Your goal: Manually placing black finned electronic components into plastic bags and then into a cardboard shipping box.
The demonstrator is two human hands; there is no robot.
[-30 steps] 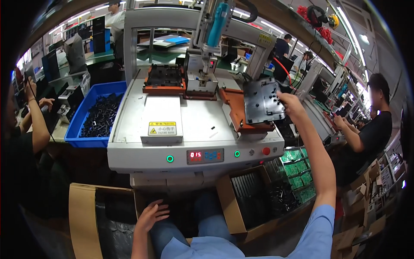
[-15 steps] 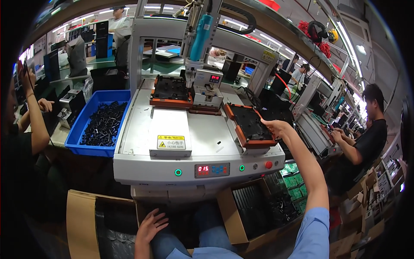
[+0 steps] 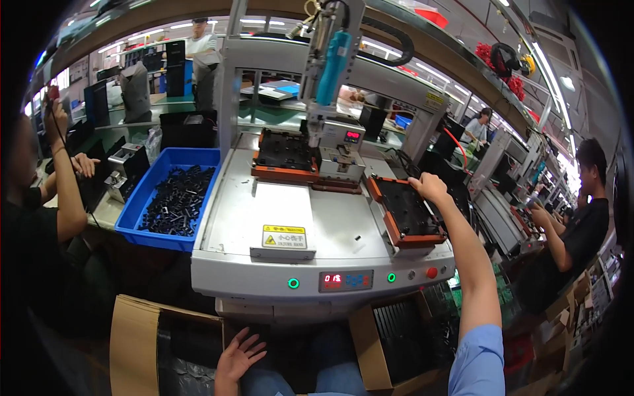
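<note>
My right hand [image 3: 430, 189] reaches out to the right side of the white screw-driving machine [image 3: 343, 218]. Its fingers are bent over the far right corner of an orange fixture [image 3: 418, 239] that holds a black plastic panel [image 3: 411, 208]. Whether they pinch the panel or the fixture's edge is hidden. A second orange fixture [image 3: 284, 173] with a black panel [image 3: 285, 150] sits farther left, under the teal electric screwdriver [image 3: 333, 66]. Low over my lap, my left hand [image 3: 239, 356] is open with its fingers spread, touching nothing.
A blue bin [image 3: 125, 224] of small black parts stands left of the machine. Cardboard boxes [image 3: 135, 343] flank my legs; the right box [image 3: 367, 350] holds black panels. A red button [image 3: 432, 272] sits on the machine's front. Co-workers are at both sides.
My right hand has moved from the right edge of the near fixture toward its far corner. The whole view has shifted, so things sit farther right and lower. My left hand stays open.
</note>
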